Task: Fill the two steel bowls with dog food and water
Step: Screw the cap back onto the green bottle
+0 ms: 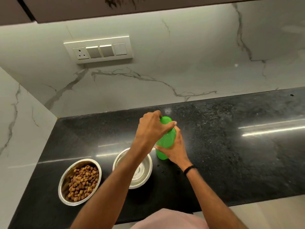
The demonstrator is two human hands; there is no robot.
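A green plastic bottle [165, 141] stands upright on the black counter [231, 154]. My left hand [152, 128] grips the green cap at its top. My right hand [175, 149] wraps round the bottle's body from the right. At the front left, a steel bowl [66, 180] holds brown dog food kibble [83, 182]. Beside it, a second steel bowl [145, 172] sits partly under my left forearm; it appears to hold clear water, though the level is hard to judge.
A white marble backsplash rises behind the counter, with a switch panel [99, 50] on it. A marble side wall closes off the left. Dark droplets [162, 171] lie on the counter right of the second bowl. The counter's front edge runs just before my body.
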